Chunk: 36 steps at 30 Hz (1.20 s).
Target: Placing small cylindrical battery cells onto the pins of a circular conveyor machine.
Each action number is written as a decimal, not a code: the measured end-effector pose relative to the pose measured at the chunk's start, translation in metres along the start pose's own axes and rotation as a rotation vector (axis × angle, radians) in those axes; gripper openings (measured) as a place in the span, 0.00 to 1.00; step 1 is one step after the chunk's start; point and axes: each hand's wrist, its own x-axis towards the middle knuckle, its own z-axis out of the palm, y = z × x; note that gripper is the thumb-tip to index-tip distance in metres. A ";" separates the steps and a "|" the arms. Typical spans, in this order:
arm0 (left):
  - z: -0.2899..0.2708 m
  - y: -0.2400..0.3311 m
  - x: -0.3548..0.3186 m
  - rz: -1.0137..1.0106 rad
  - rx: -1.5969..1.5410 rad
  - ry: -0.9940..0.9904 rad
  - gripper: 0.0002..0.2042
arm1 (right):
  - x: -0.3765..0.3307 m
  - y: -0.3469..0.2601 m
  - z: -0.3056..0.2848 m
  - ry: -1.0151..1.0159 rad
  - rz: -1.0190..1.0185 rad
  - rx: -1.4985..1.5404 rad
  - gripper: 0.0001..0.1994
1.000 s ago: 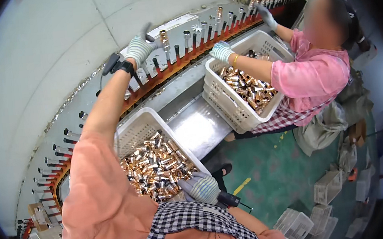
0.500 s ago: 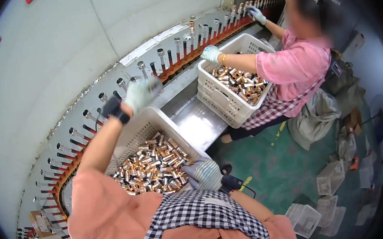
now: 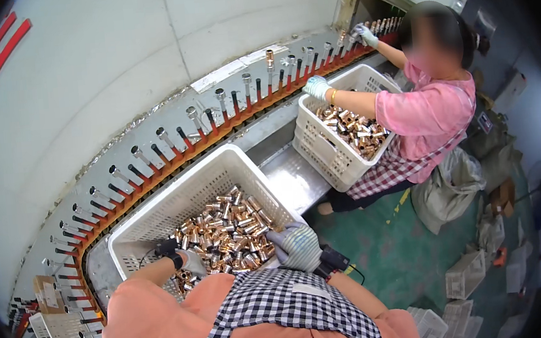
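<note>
Copper-coloured fittings (image 3: 228, 234) fill the white crate (image 3: 177, 200) directly below the camera, and both gloved hands are down at the crate's near side. The left hand (image 3: 188, 263) is lowered into the fittings at the near-left of the heap, fingers curled among the parts; whether it grips one cannot be told. The right hand (image 3: 296, 245) rests at the crate's near-right rim, fingers bent downward over the edge and touching the parts beneath; no held item is visible. Each wrist carries a dark band. An orange sleeve and a checked apron occupy the lower edge of the view.

Behind the crate, a curved conveyor (image 3: 172, 145) of upright pins runs from lower left to upper right along a white wall. A metal chute (image 3: 294, 180) lies between this crate and a second crate (image 3: 338, 134), which also holds fittings.

A co-worker (image 3: 426, 107) in a pink shirt sits beside the second crate. One gloved hand is over it and the other reaches to the pins at the far end of the conveyor.
</note>
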 end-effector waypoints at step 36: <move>-0.639 0.090 -0.054 0.074 -0.183 1.624 0.21 | 0.010 0.045 0.019 -0.027 -0.179 -0.072 0.17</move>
